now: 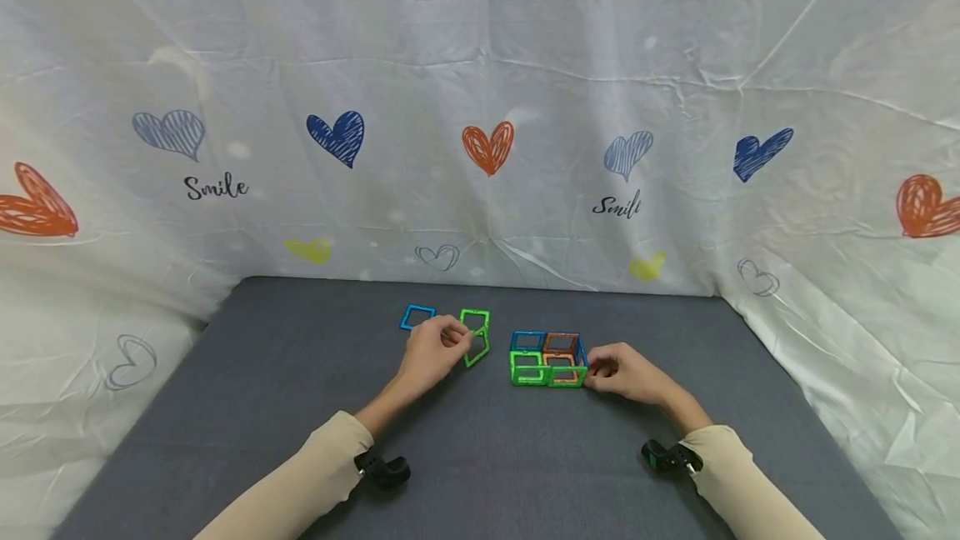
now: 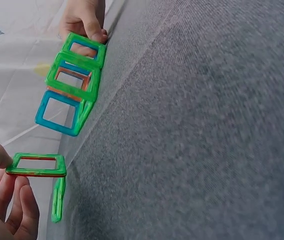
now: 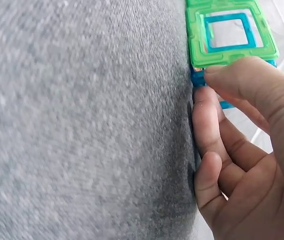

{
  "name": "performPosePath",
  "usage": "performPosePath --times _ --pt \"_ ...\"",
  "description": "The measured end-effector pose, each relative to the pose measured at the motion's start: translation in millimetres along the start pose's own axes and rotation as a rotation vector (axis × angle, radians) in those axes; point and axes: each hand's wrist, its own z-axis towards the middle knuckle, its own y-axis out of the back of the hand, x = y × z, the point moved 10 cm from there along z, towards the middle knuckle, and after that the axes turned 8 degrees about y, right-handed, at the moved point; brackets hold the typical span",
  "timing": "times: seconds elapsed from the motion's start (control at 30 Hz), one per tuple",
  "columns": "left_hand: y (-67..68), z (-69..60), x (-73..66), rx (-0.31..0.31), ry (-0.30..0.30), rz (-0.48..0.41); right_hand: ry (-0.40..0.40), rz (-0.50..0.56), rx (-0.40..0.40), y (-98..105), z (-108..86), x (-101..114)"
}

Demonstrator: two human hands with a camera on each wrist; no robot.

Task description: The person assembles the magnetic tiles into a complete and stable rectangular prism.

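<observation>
My left hand (image 1: 435, 350) pinches a green square magnetic tile (image 2: 57, 170) by its edge, tilted above the table; a red edge shows along its underside. Just beyond it another green tile (image 1: 475, 312) lies on the table. To the right stands a low box of joined magnetic tiles (image 1: 529, 368), with green, blue and orange squares showing. At its right end, my right hand (image 1: 626, 372) holds the corner. In the right wrist view, the thumb is at the green front tile (image 3: 197, 37) and the forefinger by a blue tile (image 3: 198, 78); the other fingers are curled.
A loose blue square tile (image 1: 405, 320) lies left of the green ones, partly behind my left hand. Dark grey cloth covers the table (image 1: 480, 457). Behind its far edge hangs a white curtain (image 1: 420, 215) printed with hearts.
</observation>
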Motion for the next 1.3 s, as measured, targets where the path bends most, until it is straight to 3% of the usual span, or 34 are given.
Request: performPosePath --times 0.5,0.77,1.0,1.3 --pt "-2.2 2.5 0.4 -0.078 0.024 0.024 -0.059 -0.066 -0.018 -1 3.2 0" --pt "-9.6 -3.2 2.3 -0.072 0.041 -0.024 -0.056 -0.057 -0.019 -2 2.9 -1" --pt "-12.0 -7.8 -4.7 -0.082 0.014 -0.061 -0.058 -0.024 -0.024 -2 2.1 1" --pt "-18.7 -10.1 -3.3 -0.105 0.036 -0.041 -0.047 -0.042 -0.024 -2 1.8 2"
